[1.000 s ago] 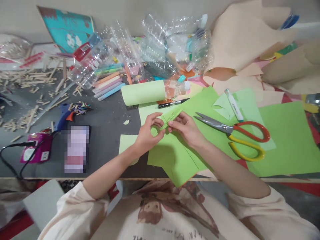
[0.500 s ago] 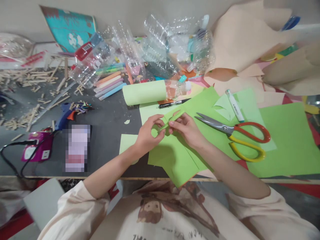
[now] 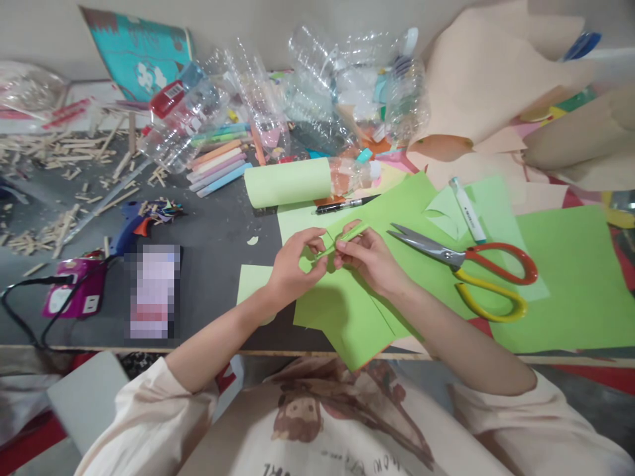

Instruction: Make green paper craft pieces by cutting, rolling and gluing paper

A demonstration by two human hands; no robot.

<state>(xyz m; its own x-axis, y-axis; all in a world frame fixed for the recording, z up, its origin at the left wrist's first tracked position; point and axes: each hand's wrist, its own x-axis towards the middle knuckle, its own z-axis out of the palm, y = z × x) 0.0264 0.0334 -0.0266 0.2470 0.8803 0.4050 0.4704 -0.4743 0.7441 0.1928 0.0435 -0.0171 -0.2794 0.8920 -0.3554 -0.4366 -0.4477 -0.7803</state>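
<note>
One green strip, partly covered, is pinched in the right hand above the green paper; the left hand curls half open at the strip's left end, grip unclear. Rightward, print on the marker is illegible; near left, the phone is pixelated.

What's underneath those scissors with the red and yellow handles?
The scissors lie over bright green paper and a pale green sheet; what they directly cover can't be seen.
</note>
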